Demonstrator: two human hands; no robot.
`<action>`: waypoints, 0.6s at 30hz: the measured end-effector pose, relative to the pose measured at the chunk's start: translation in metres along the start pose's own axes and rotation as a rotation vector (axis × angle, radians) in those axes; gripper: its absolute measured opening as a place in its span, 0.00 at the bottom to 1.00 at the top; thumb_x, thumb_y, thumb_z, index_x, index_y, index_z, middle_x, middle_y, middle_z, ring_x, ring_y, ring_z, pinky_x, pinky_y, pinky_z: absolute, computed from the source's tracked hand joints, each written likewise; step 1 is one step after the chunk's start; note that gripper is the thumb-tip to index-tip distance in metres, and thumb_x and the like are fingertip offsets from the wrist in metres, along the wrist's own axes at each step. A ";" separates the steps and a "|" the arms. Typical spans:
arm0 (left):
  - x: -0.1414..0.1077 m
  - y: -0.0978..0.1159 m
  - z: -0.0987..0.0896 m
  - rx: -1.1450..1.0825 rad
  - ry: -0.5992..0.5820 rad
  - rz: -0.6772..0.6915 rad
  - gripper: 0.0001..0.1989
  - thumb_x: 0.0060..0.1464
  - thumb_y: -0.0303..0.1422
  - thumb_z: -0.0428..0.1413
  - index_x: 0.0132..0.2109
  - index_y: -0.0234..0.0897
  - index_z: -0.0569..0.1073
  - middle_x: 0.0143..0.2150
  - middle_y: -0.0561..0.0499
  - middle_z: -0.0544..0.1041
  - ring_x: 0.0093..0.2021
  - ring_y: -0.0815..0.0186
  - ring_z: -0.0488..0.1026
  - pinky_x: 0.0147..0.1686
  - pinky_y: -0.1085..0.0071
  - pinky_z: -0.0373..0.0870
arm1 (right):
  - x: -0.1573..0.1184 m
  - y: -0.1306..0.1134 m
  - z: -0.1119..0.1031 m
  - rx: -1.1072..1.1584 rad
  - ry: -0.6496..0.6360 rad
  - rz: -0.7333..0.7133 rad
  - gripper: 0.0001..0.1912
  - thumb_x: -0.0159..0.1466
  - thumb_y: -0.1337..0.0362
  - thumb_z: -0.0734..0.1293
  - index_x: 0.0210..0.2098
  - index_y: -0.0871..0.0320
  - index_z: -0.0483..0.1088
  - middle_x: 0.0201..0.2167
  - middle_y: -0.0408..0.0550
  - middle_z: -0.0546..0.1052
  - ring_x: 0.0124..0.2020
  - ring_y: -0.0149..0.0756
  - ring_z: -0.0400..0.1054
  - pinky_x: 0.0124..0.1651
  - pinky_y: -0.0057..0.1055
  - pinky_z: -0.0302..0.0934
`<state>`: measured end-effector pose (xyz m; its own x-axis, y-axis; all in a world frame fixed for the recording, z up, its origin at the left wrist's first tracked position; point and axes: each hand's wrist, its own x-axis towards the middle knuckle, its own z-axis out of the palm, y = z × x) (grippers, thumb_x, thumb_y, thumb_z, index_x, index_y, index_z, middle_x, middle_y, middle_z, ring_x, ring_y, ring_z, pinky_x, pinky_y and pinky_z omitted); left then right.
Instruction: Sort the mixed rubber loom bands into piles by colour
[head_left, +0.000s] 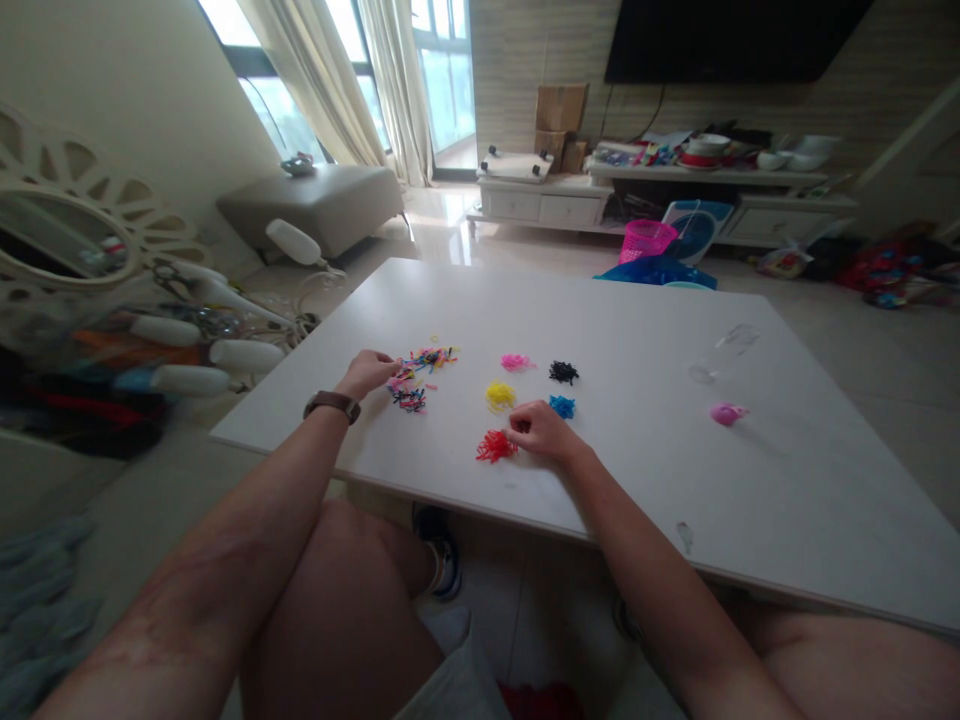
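Small loose bands in mixed colours (pixel 429 358) are spread on the left part of the white table. My left hand (pixel 369 371) is at their left edge, fingertips touching the bands; what its closed fingers hold is too small to name. My right hand (pixel 541 430) has its fingers curled together at the right edge of a red pile (pixel 496 446); anything inside them is hidden. Around it lie a yellow pile (pixel 499 396), a blue pile (pixel 562 406), a pink pile (pixel 516 363) and a black pile (pixel 564 372).
On the right of the table (pixel 637 330) are a pink object (pixel 727 413), a clear container (pixel 726 352) lying on its side and a small clear piece (pixel 685 536) near the front edge. A pink basket (pixel 648 240) stands beyond the table.
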<state>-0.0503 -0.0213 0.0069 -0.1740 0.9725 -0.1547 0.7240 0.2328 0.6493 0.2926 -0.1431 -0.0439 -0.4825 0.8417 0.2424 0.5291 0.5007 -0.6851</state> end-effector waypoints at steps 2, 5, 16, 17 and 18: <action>0.001 -0.001 0.001 0.004 -0.001 0.003 0.10 0.37 0.39 0.64 0.24 0.35 0.79 0.23 0.46 0.76 0.29 0.62 0.71 0.28 0.70 0.61 | 0.000 0.000 0.000 -0.009 -0.001 0.001 0.15 0.58 0.64 0.65 0.18 0.57 0.58 0.18 0.38 0.61 0.23 0.27 0.52 0.31 0.30 0.45; 0.002 -0.002 0.001 -0.010 -0.003 0.008 0.10 0.37 0.39 0.63 0.25 0.35 0.79 0.24 0.46 0.77 0.30 0.62 0.71 0.28 0.70 0.62 | 0.000 0.000 0.000 -0.017 -0.005 0.000 0.15 0.58 0.64 0.65 0.18 0.57 0.58 0.18 0.38 0.61 0.23 0.27 0.52 0.31 0.30 0.45; 0.002 -0.002 0.002 -0.006 0.018 0.004 0.10 0.37 0.38 0.65 0.25 0.35 0.79 0.23 0.46 0.77 0.30 0.62 0.72 0.28 0.70 0.62 | 0.000 -0.001 0.000 -0.011 0.008 0.001 0.16 0.58 0.63 0.65 0.18 0.57 0.57 0.18 0.38 0.60 0.23 0.27 0.52 0.31 0.30 0.45; 0.002 -0.002 0.002 -0.003 0.011 0.009 0.10 0.37 0.39 0.64 0.25 0.35 0.80 0.24 0.46 0.77 0.30 0.62 0.72 0.28 0.71 0.62 | 0.000 -0.001 0.000 -0.010 0.009 0.002 0.16 0.58 0.63 0.65 0.18 0.57 0.57 0.18 0.38 0.59 0.23 0.27 0.52 0.31 0.30 0.45; 0.003 -0.003 0.002 -0.001 0.004 0.014 0.11 0.38 0.39 0.64 0.26 0.35 0.80 0.24 0.46 0.78 0.30 0.62 0.72 0.28 0.71 0.62 | 0.000 -0.001 0.000 -0.009 0.009 0.002 0.16 0.58 0.63 0.65 0.18 0.57 0.56 0.18 0.38 0.59 0.23 0.27 0.52 0.31 0.30 0.45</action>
<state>-0.0515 -0.0194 0.0033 -0.1663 0.9758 -0.1423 0.7260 0.2188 0.6519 0.2917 -0.1431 -0.0434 -0.4748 0.8446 0.2475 0.5362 0.5006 -0.6796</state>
